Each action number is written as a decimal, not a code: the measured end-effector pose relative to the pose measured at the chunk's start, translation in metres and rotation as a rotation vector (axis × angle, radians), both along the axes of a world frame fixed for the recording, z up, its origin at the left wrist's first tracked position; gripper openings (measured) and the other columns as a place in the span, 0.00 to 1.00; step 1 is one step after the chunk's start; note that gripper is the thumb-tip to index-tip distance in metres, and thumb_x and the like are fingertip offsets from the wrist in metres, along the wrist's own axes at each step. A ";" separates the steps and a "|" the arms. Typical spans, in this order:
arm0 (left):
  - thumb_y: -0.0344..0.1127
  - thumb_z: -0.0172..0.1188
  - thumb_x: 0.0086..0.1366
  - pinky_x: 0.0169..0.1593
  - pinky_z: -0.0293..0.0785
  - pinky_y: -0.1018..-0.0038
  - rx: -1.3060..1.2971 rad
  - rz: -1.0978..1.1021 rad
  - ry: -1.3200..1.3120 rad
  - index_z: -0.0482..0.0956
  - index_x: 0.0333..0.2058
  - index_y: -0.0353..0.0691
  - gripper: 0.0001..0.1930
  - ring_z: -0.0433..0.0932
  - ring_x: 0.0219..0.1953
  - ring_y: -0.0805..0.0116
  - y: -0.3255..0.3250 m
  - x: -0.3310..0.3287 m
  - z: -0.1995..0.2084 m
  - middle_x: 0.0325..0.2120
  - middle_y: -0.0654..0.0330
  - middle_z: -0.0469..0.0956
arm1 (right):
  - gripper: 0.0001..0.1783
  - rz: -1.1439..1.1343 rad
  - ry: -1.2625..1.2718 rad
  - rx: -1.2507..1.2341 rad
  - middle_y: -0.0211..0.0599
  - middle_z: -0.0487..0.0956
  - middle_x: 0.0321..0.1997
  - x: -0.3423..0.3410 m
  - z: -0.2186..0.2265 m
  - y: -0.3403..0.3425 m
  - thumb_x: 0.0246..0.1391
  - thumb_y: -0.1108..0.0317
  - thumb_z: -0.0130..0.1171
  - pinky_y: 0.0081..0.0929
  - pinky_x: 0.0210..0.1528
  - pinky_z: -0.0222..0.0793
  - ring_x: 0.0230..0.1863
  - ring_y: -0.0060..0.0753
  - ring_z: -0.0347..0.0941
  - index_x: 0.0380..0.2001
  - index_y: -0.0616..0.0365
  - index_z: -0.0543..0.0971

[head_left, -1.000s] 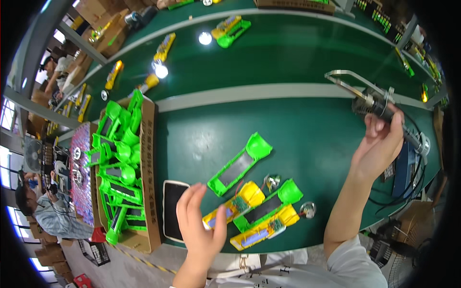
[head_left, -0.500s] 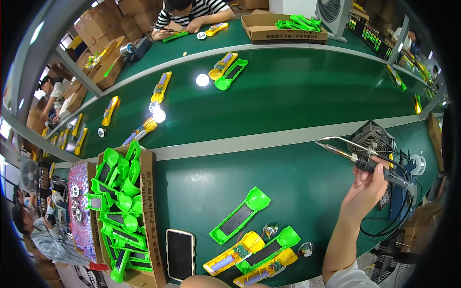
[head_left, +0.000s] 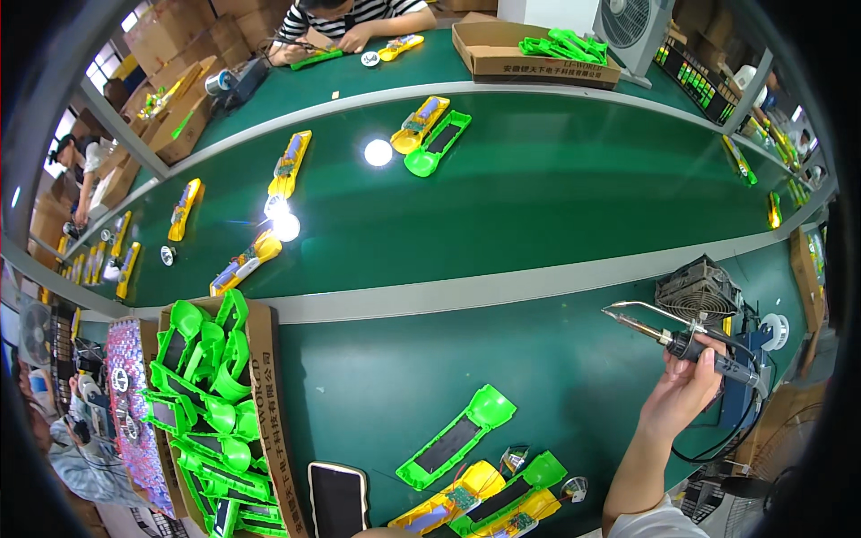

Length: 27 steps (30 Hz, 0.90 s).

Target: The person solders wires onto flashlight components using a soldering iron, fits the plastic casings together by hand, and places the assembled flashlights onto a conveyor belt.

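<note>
My right hand (head_left: pixel 679 401) is closed around the dark handle of a soldering iron (head_left: pixel 720 362). A thin curved metal tube runs alongside it to the tip, which points left above the green bench. My left hand is out of view. Lower down, a green plastic shell (head_left: pixel 457 438) lies on the bench, dark strip upward. Beside it are a yellow flashlight half (head_left: pixel 485 478) with a circuit board, a second green shell (head_left: pixel 549 466) and another yellow half (head_left: pixel 541 505), partly covered. A small round lamp head (head_left: pixel 575 489) sits at their right.
A carton (head_left: pixel 265 377) of green shells stands at left, near a phone (head_left: pixel 338 502). A dark fan unit (head_left: pixel 698 289) and a solder spool (head_left: pixel 774 332) are at right. Beyond a pale rail (head_left: pixel 502 281), a belt carries yellow halves and lit lamps. Across it, a person in stripes (head_left: pixel 381 11) works.
The view has shifted, so the near bench things appear lower. My right hand keeps hold of the soldering iron, its tip still pointing left. The pieces on the bench keep their arrangement.
</note>
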<state>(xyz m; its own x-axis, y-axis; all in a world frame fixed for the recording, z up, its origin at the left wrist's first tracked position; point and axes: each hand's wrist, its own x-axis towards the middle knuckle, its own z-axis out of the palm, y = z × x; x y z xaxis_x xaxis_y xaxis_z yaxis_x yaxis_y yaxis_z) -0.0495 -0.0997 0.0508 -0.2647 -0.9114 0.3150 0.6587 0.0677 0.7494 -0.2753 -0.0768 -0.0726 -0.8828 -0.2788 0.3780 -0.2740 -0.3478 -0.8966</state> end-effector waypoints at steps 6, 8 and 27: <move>0.44 0.52 0.57 0.37 0.58 0.70 -0.148 -0.064 0.133 0.70 0.19 0.51 0.09 0.64 0.29 0.77 -0.023 -0.003 -0.015 0.23 0.71 0.68 | 0.13 -0.058 -0.007 0.011 0.29 0.66 0.21 0.003 0.003 -0.008 0.54 0.64 0.41 0.17 0.27 0.61 0.19 0.14 0.57 0.33 0.63 0.68; 0.43 0.50 0.58 0.38 0.59 0.70 -0.209 -0.117 0.129 0.70 0.19 0.50 0.10 0.65 0.27 0.77 -0.033 0.001 -0.019 0.22 0.71 0.68 | 0.13 -0.051 -0.001 -0.001 0.31 0.67 0.21 0.002 0.001 -0.008 0.54 0.64 0.40 0.17 0.26 0.60 0.18 0.14 0.56 0.33 0.63 0.68; 0.26 0.56 0.51 0.27 0.64 0.73 -0.124 0.455 -1.606 0.70 0.22 0.33 0.04 0.69 0.20 0.65 -0.013 0.060 -0.130 0.18 0.57 0.69 | 0.17 0.058 0.059 -0.017 0.26 0.63 0.16 0.013 0.034 0.015 0.54 0.61 0.40 0.18 0.28 0.62 0.18 0.15 0.58 0.34 0.67 0.68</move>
<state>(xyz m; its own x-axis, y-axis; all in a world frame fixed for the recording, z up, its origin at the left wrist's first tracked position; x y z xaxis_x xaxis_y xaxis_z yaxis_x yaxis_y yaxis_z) 0.0100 -0.1123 -0.0788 -0.1067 -0.9914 0.0760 -0.8084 0.1310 0.5739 -0.2623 -0.0622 -0.0389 -0.8413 -0.3225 0.4339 -0.3051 -0.3795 -0.8734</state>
